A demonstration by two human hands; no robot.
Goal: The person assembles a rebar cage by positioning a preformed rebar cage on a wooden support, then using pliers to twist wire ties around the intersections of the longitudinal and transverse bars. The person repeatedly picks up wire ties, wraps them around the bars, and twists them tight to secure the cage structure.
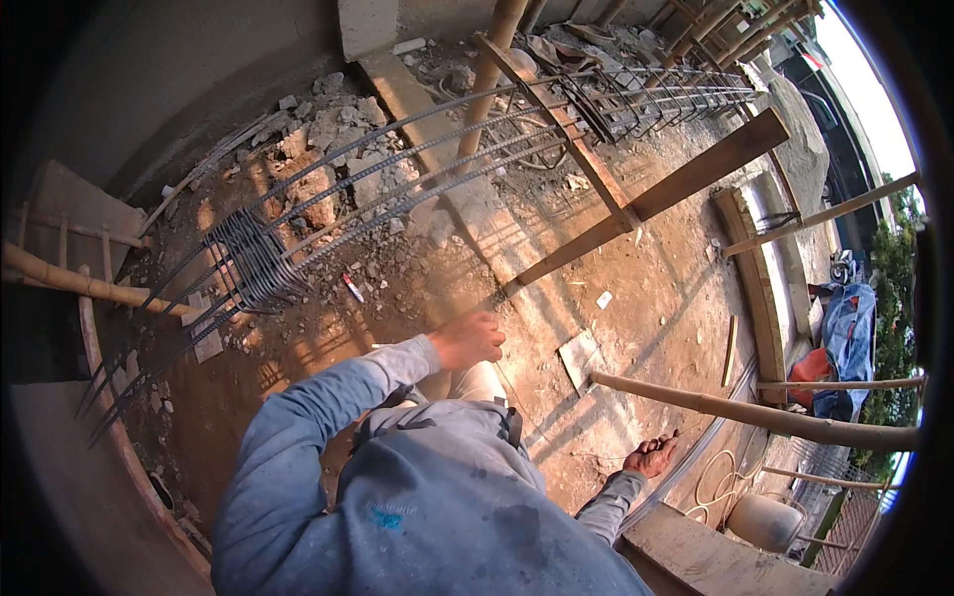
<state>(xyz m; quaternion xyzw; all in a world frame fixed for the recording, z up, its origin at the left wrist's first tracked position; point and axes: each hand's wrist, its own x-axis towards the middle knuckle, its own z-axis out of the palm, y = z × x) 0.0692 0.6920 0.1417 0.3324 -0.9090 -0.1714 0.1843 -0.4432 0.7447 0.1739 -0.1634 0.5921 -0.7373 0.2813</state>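
Observation:
My left hand is closed in front of my body, its fingers curled; what it holds, if anything, I cannot make out. Lower right, my right hand has its fingers bent together over the ground. A thin wire-like line reaches toward it, too fine to follow clearly. Beyond my left hand, a long cage of ribbed steel bars runs from the left to the far right. Several bent steel stirrups are bunched around the bars at its left end. A wooden crosspiece lies by the bars.
A long plank slants across the far right. A bamboo pole juts in from the right. Broken rubble lies behind the cage. A red-and-white marker-like stick and a flat square piece rest on the dirt. Long rods lie right.

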